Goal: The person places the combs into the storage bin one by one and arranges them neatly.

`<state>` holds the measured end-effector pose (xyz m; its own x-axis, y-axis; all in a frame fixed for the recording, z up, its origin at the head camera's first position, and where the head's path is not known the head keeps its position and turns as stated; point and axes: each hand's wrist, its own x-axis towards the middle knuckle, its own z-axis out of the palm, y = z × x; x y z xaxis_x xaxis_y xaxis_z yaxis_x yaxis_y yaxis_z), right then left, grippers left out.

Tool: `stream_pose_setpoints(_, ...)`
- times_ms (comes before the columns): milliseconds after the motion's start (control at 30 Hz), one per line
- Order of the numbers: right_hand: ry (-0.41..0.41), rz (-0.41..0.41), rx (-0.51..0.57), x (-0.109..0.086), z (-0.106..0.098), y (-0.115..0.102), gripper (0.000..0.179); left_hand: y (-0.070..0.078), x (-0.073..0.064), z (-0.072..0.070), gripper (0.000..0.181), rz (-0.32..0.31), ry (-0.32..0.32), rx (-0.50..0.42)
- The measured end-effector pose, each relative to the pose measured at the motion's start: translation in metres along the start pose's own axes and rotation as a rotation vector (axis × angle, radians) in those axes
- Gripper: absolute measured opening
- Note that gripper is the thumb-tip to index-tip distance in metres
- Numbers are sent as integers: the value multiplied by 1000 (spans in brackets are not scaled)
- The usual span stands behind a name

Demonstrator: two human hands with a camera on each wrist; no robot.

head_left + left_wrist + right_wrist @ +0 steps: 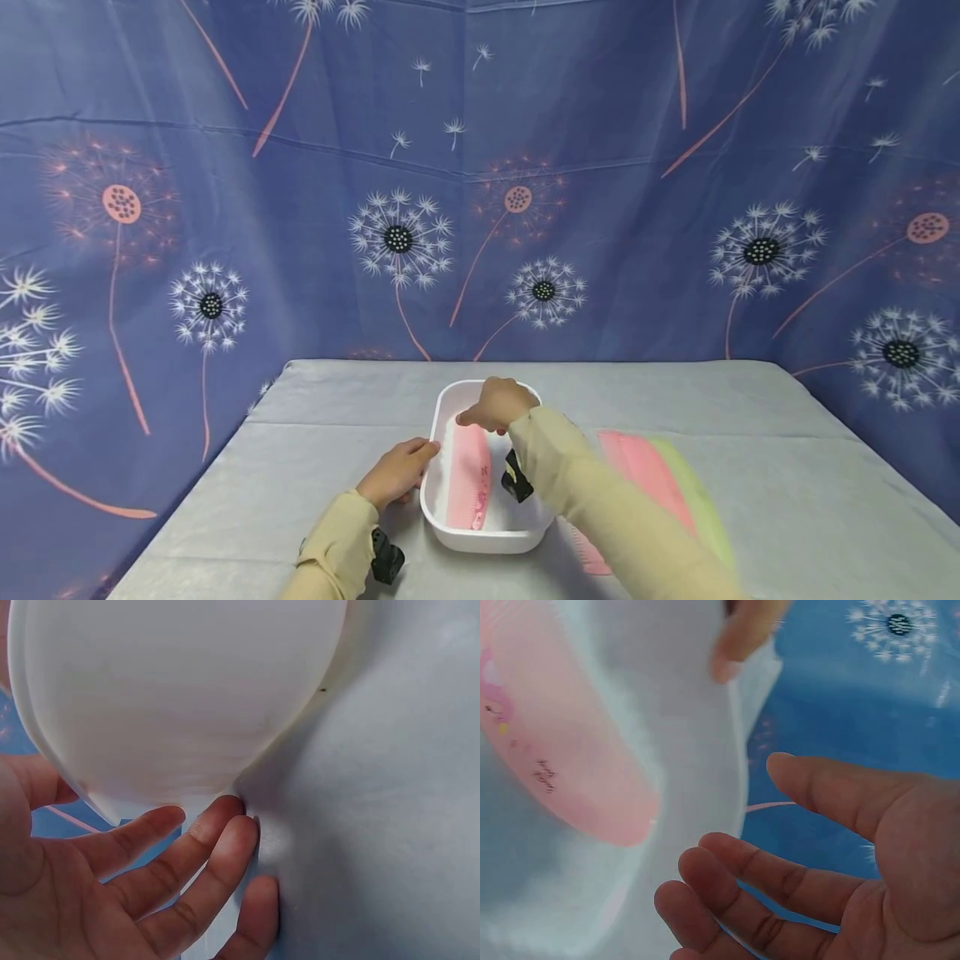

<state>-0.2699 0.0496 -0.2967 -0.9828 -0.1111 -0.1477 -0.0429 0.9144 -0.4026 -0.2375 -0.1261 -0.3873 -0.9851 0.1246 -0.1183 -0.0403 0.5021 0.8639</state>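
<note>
A pink comb with a printed design lies inside a white plastic basin. My left hand holds the basin's left side, its thumb over the rim and its fingers against the outer wall; the left wrist view shows those fingertips low, by the tabletop. Over the basin's far end is my right hand, just above the comb's far tip in the head view. Seen from the right wrist, its fingers and thumb are spread apart with nothing between them, and the comb lies beyond the fingertips.
Right of the basin, a second pink comb and a green comb lie side by side on the grey-covered table, partly hidden by my right sleeve. A blue dandelion-print cloth hangs behind the table.
</note>
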Motion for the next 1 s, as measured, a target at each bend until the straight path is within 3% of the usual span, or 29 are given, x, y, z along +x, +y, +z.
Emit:
stream_pose_setpoints(300, 25, -33, 79, -13, -27, 6, 43, 1, 0, -1, 44, -4, 5, 14)
stream_pose_setpoints(633, 29, -9, 91, -17, -49, 33, 33, 0, 1, -2, 43, -7, 2, -7)
stream_pose_setpoints(1000, 49, -19, 200, -15, -63, 63, 34, -1, 8, -3, 42, 1, 4, -12)
